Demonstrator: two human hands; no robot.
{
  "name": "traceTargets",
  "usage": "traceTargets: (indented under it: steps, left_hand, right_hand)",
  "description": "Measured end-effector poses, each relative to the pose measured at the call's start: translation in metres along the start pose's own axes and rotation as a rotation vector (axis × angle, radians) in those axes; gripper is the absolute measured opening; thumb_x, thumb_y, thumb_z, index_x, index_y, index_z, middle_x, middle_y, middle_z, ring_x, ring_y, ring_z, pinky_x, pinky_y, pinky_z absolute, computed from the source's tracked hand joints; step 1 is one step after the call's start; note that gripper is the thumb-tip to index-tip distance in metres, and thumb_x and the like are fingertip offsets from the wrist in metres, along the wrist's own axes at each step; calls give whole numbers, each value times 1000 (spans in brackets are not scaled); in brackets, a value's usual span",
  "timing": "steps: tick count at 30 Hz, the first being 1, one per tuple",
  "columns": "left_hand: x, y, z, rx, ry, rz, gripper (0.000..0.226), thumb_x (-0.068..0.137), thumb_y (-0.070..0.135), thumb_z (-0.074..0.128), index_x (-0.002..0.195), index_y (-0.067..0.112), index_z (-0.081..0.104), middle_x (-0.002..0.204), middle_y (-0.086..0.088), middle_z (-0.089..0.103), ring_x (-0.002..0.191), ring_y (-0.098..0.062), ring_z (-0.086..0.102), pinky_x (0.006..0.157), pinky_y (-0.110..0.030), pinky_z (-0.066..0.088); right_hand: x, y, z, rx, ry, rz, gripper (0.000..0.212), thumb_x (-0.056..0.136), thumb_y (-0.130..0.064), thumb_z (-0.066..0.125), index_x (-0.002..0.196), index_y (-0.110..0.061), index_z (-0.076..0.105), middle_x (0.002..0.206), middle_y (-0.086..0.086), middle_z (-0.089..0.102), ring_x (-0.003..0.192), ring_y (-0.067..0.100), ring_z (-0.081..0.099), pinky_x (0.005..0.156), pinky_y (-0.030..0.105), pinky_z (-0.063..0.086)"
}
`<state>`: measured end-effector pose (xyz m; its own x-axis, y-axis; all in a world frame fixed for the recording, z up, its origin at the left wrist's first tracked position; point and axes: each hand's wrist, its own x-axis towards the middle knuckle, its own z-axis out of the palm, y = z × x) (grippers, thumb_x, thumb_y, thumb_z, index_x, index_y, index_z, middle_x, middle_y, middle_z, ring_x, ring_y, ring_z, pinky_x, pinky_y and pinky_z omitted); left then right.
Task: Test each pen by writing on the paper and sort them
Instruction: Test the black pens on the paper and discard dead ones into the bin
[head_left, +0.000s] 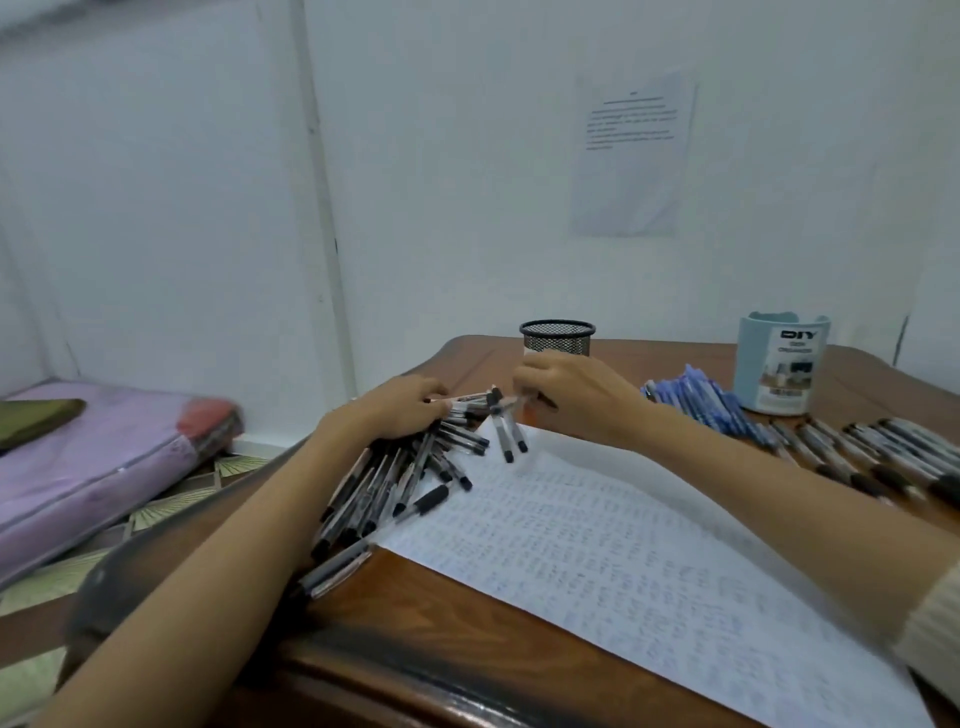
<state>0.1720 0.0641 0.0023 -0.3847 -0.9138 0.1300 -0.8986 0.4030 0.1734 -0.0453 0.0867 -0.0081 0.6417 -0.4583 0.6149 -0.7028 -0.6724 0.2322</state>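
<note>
Table (467, 613): the paper (623, 561) takes up the middle and runs to the near right edge, covered in small scribbles. Bare wood shows at the near left corner and in a strip along the far edge.

Left edge: black pen pile (384, 483), fanned out, with a few pens overlapping the paper's left edge. The left hand (400, 410) is on the far end of the pile, fingers curled round the top pens.

The right hand (576, 395) is over the paper's far corner, fingers bent, pinching a pen (519, 400) at its tip end. Two loose pens (511, 434) sit just below, between the hands (too blurred to say whether they are held or lying there).

Right edge: a row of dark pens (883, 457) laid side by side, just beside the paper. Beyond it a heap of blue pens (696, 400) touches the organizer.

Containers:
- mesh cup (558, 340), black, at the far edge behind the right hand. Nothing sticks out above the rim; I can't see the inside.
- organizer (779, 374), pale blue, "DIY" label, far right corner, upright. Inside is hidden.

Off the table: a purple mattress (78, 467) on the floor to the left, and a printed sheet (631, 156) on the wall.
</note>
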Motion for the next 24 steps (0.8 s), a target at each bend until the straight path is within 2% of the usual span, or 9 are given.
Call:
traceTargets:
  steps: [3, 5, 6, 8, 10, 12, 16, 18, 24]
  left_hand:
    - [-11, 28, -8, -42, -27, 108, 36, 100, 27, 37, 131, 12, 51, 134, -5, 52, 120, -19, 46, 98, -28, 34]
    - [-16, 56, -9, -37, -64, 185, 36, 100, 28, 37, 129, 12, 52, 130, -3, 54, 117, -19, 48, 97, -30, 37]
    - [-17, 71, -6, -25, -95, 223, 35, 100, 28, 37, 128, 13, 53, 125, -2, 55, 112, -18, 49, 93, -29, 38]
    - [-18, 100, 3, 14, -154, 301, 35, 100, 28, 38, 127, 12, 53, 121, -2, 56, 109, -19, 50, 92, -30, 40]
    - [-18, 122, 14, 55, -188, 357, 37, 99, 30, 39, 128, 11, 52, 128, -6, 54, 114, -22, 51, 98, -38, 41]
    - [-18, 136, 24, 91, -180, 389, 39, 99, 30, 38, 133, 13, 48, 135, -7, 50, 119, -23, 48, 100, -38, 40]
    - [-18, 144, 41, 118, -103, 435, 41, 100, 24, 38, 139, 16, 42, 139, -4, 44, 123, -20, 45, 102, -33, 38]
    - [-20, 140, 46, 63, -110, 457, 40, 100, 23, 37, 140, 15, 40, 142, -3, 42, 126, -18, 43, 105, -30, 35]
    - [-21, 134, 47, -8, -133, 487, 40, 100, 26, 38, 139, 19, 41, 142, 2, 41, 126, -14, 41, 105, -27, 33]
  right_hand:
    - [-20, -1, -27, 389, 41, 414, 18, 85, -6, 60, 96, -18, 53, 75, -8, 58, 65, 14, 56, 58, 25, 46]
    - [-38, -6, -50, 663, -48, 633, 59, 82, -10, 70, 129, -21, 35, 81, -6, 64, 77, 19, 66, 71, 31, 55]
    - [-49, -9, -59, 785, -85, 711, 82, 80, -10, 72, 140, -24, 18, 80, -2, 68, 75, 21, 69, 66, 32, 57]
    - [-71, -13, -78, 978, -145, 829, 114, 75, -8, 75, 145, -33, -13, 76, 7, 71, 66, 24, 70, 52, 28, 54]
    - [-92, -15, -91, 1031, -189, 909, 129, 66, -12, 75, 142, -37, -27, 76, 11, 72, 62, 25, 70, 49, 27, 54]
    - [-108, -14, -104, 1084, -206, 972, 128, 62, -13, 72, 142, -38, -26, 75, 11, 73, 61, 25, 70, 50, 26, 54]
    - [-126, -14, -121, 1145, -234, 1011, 110, 64, -7, 69, 144, -40, 0, 73, 15, 72, 59, 26, 69, 50, 27, 55]
    - [-129, -13, -122, 1133, -223, 1020, 104, 67, -9, 69, 143, -39, 4, 74, 16, 72, 58, 25, 69, 51, 27, 56]
    - [-126, -7, -112, 1214, -5, 1131, 80, 84, 3, 60, 143, -35, 23, 57, 11, 59, 40, 20, 58, 37, 25, 49]
